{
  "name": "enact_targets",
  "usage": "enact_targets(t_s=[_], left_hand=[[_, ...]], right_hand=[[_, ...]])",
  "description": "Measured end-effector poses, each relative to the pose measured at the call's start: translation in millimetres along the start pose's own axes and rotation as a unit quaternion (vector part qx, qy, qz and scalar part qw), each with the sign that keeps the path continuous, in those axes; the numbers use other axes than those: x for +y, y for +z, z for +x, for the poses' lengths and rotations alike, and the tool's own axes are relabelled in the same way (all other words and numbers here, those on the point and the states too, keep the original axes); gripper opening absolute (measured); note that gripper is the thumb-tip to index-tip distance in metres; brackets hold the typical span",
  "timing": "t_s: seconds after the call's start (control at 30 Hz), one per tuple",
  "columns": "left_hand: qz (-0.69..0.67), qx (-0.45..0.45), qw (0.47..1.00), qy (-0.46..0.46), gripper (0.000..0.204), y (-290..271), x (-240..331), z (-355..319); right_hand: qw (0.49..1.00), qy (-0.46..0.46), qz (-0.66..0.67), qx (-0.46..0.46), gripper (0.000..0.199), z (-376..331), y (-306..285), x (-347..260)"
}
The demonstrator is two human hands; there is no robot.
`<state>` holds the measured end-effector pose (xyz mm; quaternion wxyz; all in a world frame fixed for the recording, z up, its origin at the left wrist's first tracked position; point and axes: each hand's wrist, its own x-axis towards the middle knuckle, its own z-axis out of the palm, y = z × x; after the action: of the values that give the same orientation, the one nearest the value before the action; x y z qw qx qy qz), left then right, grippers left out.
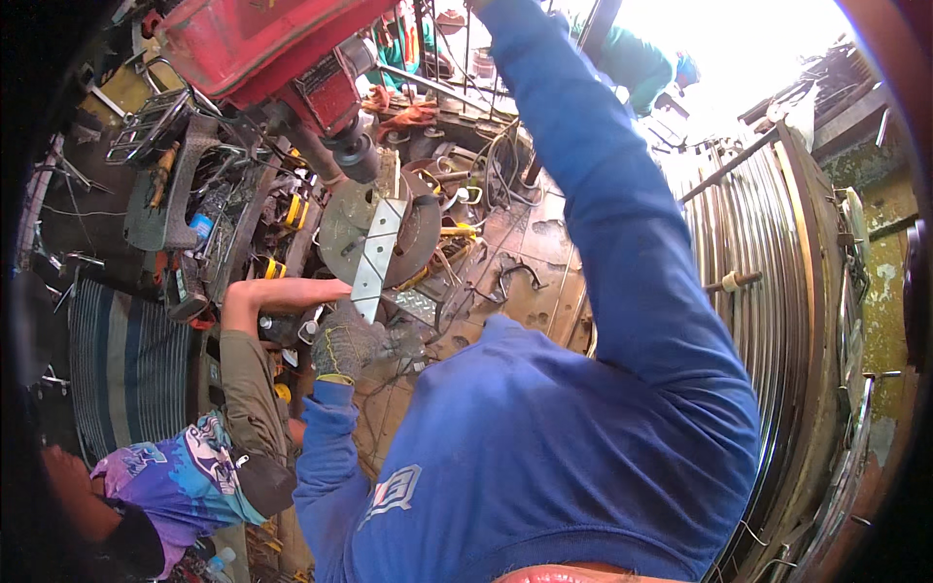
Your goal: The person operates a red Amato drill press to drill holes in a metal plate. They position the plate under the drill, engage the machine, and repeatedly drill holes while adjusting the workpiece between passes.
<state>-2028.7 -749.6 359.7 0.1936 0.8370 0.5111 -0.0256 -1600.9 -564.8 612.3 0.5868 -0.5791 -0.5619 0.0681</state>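
Your gloved left hand (348, 342) grips the lower end of the metal angle strip (377, 260), lying on the round drill table (342, 225) at 11 o'clock; your right hand is out of frame (sleeve (583, 175) toward 12); a co-worker's bare hand (282, 294) steadies alongside.

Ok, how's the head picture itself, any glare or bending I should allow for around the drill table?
Head view: sky at top right is blown out white; the round drill table and metal strip are evenly lit and sharp; the gloved left hand is clear; the stacked steel bars bow with fisheye; corners go black.
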Motion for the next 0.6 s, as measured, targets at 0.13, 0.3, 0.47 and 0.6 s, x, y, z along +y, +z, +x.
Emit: enact_targets(t_s=[0.13,0.3,0.47,0.6], left_hand=[[-0.007,0.036,0.999,0.002,0.053,9.1,-0.1,-6.9],[-0.013,-0.010,0.996,-0.089,0.053,2.1,22.9,-12.1],[-0.001,0.060,0.995,-0.077,0.055,-1.8,38.3,-19.1],[-0.008,0.031,0.992,-0.119,0.058,9.3,34.0,-20.4]], right_hand=[[0.904,-0.280,-0.278,-0.165,0.025,76.4,23.8,-4.0],[0.849,-0.236,-0.435,-0.186,0.031,80.6,46.4,-9.9],[0.948,-0.189,-0.225,-0.121,0.055,68.8,75.6,2.8],[0.981,-0.140,-0.102,-0.085,0.078,74.5,94.3,13.4]])
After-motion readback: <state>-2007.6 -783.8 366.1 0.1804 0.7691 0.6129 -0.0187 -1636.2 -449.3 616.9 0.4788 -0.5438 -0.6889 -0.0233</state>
